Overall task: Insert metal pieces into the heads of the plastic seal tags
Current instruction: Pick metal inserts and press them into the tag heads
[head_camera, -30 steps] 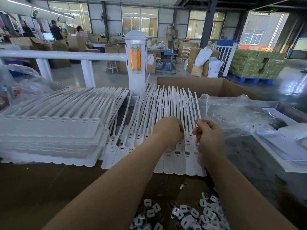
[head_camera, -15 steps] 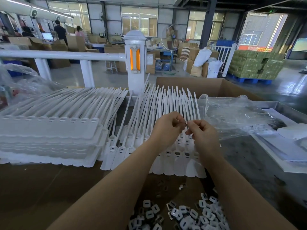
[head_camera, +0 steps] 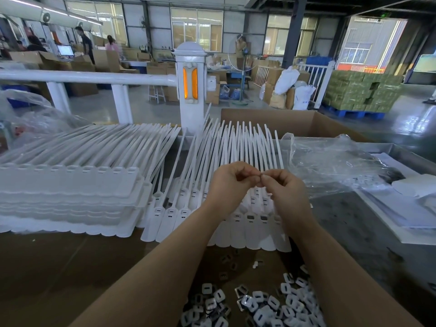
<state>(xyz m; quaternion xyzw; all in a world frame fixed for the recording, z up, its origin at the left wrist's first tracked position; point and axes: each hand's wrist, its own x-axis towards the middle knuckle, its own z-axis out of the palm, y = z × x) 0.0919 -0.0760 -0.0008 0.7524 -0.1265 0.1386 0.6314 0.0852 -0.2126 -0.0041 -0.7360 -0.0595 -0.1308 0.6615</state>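
Across the brown cardboard-covered counter in a factory hall, flat white seal tags are lying in rows beside glinting metal pieces, while the left hand and right hand, having risen, are pinching together on something tiny, perhaps one piece.

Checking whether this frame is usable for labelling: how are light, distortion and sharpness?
Head view: wide-angle bends the white railing; bright windows glare behind; fingertips of left hand and right hand slightly soft, so any pinched piece is unreadable.
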